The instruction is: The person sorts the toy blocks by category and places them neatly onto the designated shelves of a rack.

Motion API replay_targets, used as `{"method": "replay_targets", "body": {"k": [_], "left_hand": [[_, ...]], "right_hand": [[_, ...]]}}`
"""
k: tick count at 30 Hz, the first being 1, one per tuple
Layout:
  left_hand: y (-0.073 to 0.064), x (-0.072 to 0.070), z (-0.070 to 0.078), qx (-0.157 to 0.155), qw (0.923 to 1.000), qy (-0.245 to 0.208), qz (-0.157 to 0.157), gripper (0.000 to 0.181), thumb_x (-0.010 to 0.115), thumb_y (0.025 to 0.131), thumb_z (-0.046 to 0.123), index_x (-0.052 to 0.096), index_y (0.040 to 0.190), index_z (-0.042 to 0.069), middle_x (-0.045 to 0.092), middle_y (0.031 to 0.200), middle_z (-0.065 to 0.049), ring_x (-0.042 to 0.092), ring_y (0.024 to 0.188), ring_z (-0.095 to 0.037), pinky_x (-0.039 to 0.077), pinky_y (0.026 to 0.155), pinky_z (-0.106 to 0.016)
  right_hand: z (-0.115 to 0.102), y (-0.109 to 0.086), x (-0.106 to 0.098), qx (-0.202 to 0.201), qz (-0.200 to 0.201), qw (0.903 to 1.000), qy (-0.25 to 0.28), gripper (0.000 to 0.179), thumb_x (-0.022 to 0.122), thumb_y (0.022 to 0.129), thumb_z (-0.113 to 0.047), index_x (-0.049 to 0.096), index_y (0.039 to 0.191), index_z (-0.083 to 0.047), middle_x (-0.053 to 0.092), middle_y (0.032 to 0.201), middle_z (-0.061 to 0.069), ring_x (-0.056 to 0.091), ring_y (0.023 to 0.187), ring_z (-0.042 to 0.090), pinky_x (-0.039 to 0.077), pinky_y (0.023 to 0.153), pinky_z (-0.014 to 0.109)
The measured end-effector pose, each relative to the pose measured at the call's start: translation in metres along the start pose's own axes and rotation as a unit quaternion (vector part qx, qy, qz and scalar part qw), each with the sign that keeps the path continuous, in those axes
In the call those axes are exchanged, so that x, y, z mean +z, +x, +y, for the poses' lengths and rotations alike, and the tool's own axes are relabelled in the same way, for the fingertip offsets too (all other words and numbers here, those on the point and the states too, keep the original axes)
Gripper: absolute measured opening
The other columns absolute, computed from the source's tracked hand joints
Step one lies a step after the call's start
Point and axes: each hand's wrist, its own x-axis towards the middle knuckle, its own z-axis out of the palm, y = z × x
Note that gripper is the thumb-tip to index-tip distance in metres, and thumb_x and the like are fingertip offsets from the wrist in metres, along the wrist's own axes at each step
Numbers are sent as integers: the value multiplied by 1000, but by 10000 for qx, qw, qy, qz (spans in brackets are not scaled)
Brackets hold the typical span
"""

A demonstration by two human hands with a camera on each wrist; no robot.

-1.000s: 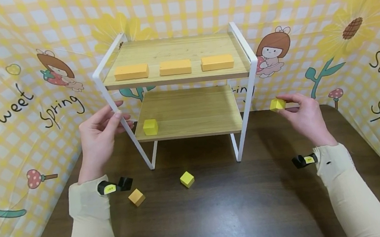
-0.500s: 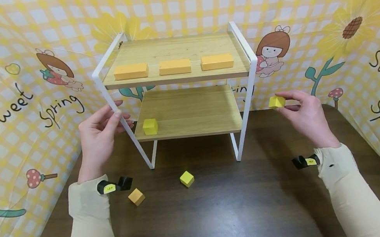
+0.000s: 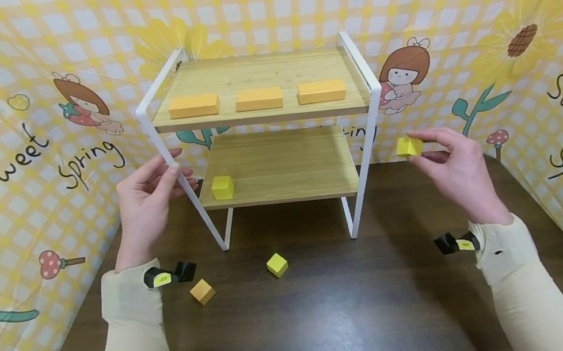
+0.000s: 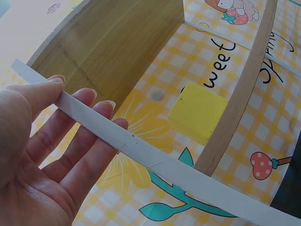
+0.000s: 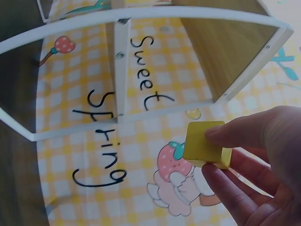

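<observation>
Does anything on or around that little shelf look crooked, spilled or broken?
No spill or obvious damage shows. Only the orange block and yellow cube on the table look slightly askew, set cornerwise to the shelf, while the three orange bars on its top board line up neatly.

head view from above, forward and down; wrist views close; shared shelf rack (image 3: pixel 279 155)

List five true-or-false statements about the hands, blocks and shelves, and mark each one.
1. The right hand pinches a yellow cube. True.
2. The left hand holds an orange block. False: it grips a white upright.
3. Three orange blocks lie on the upper shelf. True.
4. Two yellow cubes sit on the lower shelf. False: only one yellow cube does.
5. A yellow cube and an orange block rest on the table. True.
</observation>
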Motion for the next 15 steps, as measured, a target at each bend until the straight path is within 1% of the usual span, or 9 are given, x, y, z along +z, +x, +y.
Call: {"method": "replay_targets", "body": {"k": [2,5,11,15], "left_hand": [[0,0,0,7,10000,0,-5,29,66,99,4,67,125,-9,72,86,-19,74,74,-23,63,71,-32],[0,1,0,6,10000,-26,-14,29,66,100,4,67,125,-9,72,85,-19,74,73,-23,63,71,-33],[0,1,0,-7,10000,-62,-28,27,65,100,5,69,124,-7,72,86,-19,74,74,-23,63,72,-34],[0,0,0,4,10000,-42,-21,27,65,100,4,69,124,-7,72,86,-20,74,74,-23,63,72,-33]], "right_hand": [[-3,-1,0,-79,51,10000,23,40,80,90,-8,72,129,-14,65,124,2,70,94,8,55,83,14],[-9,-2,-2,-181,128,9997,128,40,80,90,-8,73,128,-13,65,123,2,68,93,4,55,84,14],[-22,-6,-5,-321,240,9984,386,40,81,89,-7,73,128,-14,65,122,2,69,94,5,55,85,15],[-31,-9,-6,-533,353,9965,547,43,82,86,-2,74,127,-15,66,121,3,68,96,6,56,86,16]]}}
